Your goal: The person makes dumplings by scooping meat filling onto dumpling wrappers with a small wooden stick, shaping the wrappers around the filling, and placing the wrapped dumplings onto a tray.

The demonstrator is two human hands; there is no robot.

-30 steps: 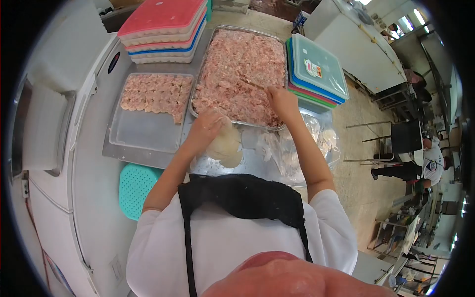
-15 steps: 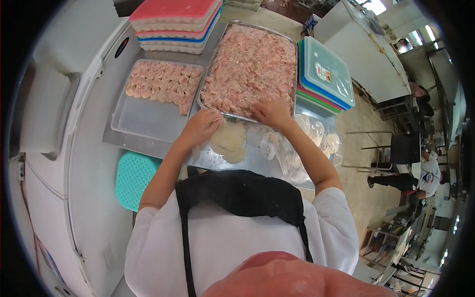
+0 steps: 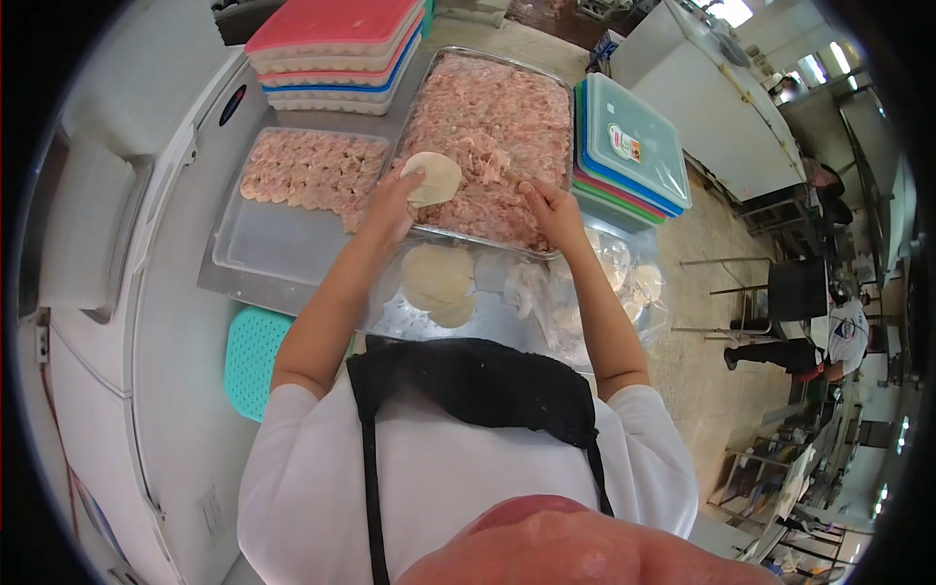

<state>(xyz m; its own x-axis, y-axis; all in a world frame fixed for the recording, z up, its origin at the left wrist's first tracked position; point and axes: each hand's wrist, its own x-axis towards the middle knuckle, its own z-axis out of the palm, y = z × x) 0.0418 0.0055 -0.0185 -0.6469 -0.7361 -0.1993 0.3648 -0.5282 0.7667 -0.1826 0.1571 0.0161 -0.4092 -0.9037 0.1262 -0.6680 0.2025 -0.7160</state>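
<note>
On my feed, around the meat tray (image 3: 478, 240) on the table (image 3: 278, 292), I find stacked lids (image 3: 629, 146) at three o'clock, a plastic bag (image 3: 639, 278) at five, dough rounds (image 3: 434, 278) between six and seven, a smaller tray (image 3: 292, 239) between eight and nine, and stacked boxes (image 3: 336, 54) at ten.

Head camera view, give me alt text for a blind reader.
A left hand holds a round dough wrapper over a metal tray of ground meat while the right hand holds a thin utensil. To the left, meat-topped pieces line part of a clear tray.
</note>
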